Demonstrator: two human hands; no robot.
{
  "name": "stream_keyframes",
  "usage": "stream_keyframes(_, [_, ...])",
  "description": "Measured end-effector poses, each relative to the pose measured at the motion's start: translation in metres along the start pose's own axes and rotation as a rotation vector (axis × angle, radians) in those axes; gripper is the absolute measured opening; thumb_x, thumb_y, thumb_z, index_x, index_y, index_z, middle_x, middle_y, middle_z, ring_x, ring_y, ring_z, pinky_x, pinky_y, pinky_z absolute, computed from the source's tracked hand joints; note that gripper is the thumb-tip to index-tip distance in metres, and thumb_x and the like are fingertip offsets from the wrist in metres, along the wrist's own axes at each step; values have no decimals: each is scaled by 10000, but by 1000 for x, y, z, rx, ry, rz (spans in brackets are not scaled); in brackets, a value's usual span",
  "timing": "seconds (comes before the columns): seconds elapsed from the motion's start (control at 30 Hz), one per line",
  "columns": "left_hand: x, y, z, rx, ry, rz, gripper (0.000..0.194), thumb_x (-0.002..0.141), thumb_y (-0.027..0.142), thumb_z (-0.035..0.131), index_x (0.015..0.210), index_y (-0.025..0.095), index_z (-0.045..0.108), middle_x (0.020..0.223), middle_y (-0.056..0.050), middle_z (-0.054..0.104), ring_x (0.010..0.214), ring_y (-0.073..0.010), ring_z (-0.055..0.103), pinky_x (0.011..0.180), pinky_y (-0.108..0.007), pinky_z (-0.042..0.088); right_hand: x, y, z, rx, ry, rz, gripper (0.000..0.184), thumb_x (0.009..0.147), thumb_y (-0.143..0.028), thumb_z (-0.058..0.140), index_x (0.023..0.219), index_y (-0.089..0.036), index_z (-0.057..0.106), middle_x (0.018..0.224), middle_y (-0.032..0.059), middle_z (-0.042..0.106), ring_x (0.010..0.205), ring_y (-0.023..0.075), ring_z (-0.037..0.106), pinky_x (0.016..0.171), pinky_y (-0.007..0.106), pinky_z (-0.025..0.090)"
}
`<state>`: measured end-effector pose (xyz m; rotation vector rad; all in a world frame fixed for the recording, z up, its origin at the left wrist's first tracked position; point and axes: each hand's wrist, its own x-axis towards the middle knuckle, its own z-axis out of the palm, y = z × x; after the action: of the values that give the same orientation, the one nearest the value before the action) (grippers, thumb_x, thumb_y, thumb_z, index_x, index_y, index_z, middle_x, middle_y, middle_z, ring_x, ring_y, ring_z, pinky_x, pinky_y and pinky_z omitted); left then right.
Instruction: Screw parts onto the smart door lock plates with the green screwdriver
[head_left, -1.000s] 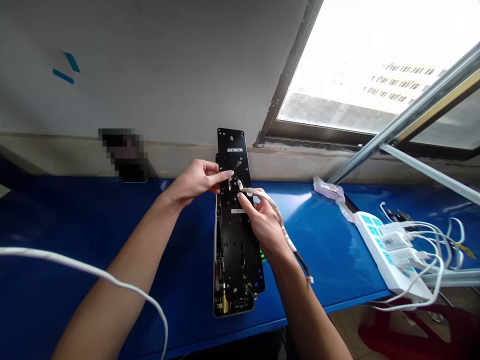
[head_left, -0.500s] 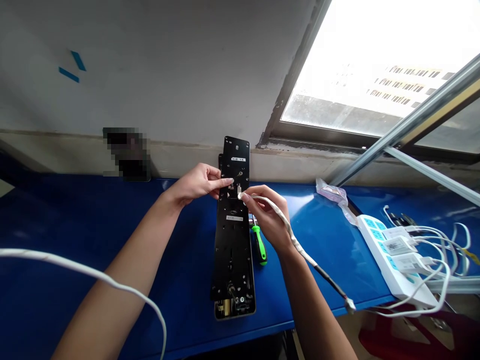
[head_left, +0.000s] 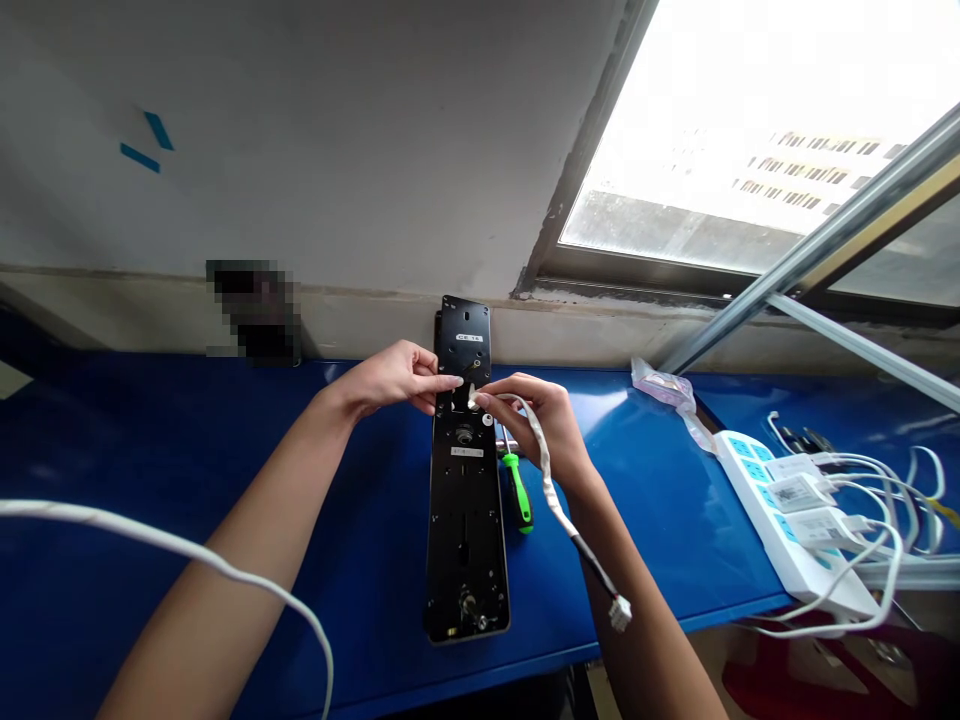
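Currently, bench [head_left: 375,560] spreads left of black plate [head_left: 469,500], near end by front edge, long axis toward wall [head_left: 337,180]; my left grip [head_left: 397,380] holds plate, right grip [head_left: 544,420] pinches white cable [head_left: 546,470].

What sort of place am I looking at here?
Probably a small workshop or electronics bench, though I can't be sure. A black plate with mounted parts is at a blue table, a green-handled screwdriver beside it, and a power strip stands nearby.

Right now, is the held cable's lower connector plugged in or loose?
Loose: the lower connector hangs free, joined to nothing beyond its own cable.
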<state>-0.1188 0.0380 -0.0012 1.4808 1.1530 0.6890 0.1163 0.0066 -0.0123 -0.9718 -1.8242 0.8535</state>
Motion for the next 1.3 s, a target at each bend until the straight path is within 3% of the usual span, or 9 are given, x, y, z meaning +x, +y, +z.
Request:
stream_keyframes(0.17, [-4,3,-1,37,-38,-63,498,657,580,930,738,147,698,732,-42,741,741,-206,760,777,-325,661,-2,3,2,26,-13,40,285,880,-482,784,872,-197,786,775,24,733,657,123,585,614,278,450])
stream_keyframes(0.33, [-8,7,-1,42,-18,-90,502,576,519,981,673,165,639,650,3,686,682,-200,754,731,-305,650,-4,6,3,17,-27,42,311,880,-513,775,885,-203,787,775,25,727,659,131,592,603,280,450])
stream_keyframes(0.6, [-13,19,3,137,84,-152,498,510,521,992,607,179,645,609,-30,720,692,-271,787,639,-293,603,-1,11,3,-92,-39,-21,246,886,-478,777,849,-238,814,777,18,708,641,133,568,608,299,425])
stream_keyframes(0.8, [-14,9,-7,333,234,-141,484,513,536,983,558,194,644,532,-47,714,562,-252,742,546,-275,535,-2,18,5,-106,-51,-29,185,914,-402,752,868,-232,807,776,4,690,635,116,559,606,282,424])
stream_keyframes(0.9, [-13,2,-13,320,178,-160,470,551,559,968,620,189,685,591,-68,747,635,-274,770,604,-291,578,-3,21,4,-104,-52,-33,180,910,-395,761,859,-228,807,788,2,681,629,110,569,600,279,433])
stream_keyframes(1.1, [-10,-3,-11,107,51,-183,569,620,599,935,941,156,774,883,-123,823,848,-297,804,729,-327,644,1,28,2,-132,-49,-78,192,888,-448,789,885,-261,831,827,15,615,736,146,591,663,304,489])
stream_keyframes(1.3, [-5,-10,-4,-124,-5,-134,572,589,554,968,942,142,787,1022,-136,824,1003,-315,788,880,-385,654,2,38,4,-151,-10,-146,129,878,-394,803,846,-270,816,1225,82,644,1104,232,646,967,413,561])
